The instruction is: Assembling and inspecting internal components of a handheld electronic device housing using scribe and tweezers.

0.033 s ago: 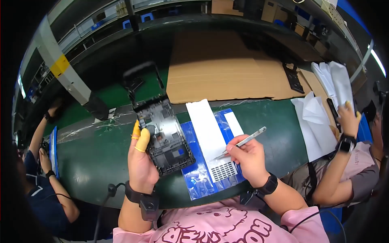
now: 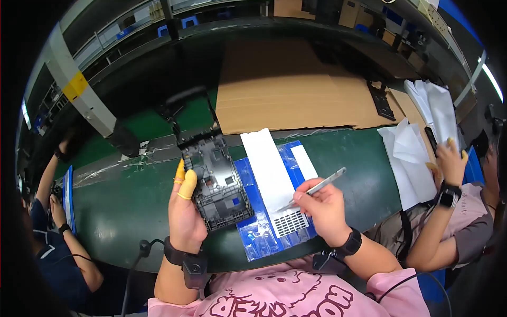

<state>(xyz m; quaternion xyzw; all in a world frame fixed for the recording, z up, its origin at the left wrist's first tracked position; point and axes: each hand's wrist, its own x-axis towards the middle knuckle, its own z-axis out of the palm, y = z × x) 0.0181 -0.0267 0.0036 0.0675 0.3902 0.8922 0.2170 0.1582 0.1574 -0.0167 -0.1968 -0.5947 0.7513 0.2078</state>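
My left hand, with yellow finger cots on its thumb and a finger, grips a black plastic device housing by its left edge. The housing is tilted, its ribbed inside with a grey metal plate facing up, and an open black frame rises from its far end. In my right hand is a pair of metal tweezers, pinched between thumb and fingers. Their tips point down at a white sheet, just above its rows of small black rectangular pads. Whether the tips touch the sheet I cannot tell.
Beneath the sheet lies a blue plastic-wrapped board on the green table. Cardboard covers the far side, with a black part on it. White wrapping sheets lie to the right near a co-worker's hand. Another person works at left.
The housing in my left hand has tilted slightly, and its raised frame has swung a little to the right and down. My right hand and the tweezers have barely moved.
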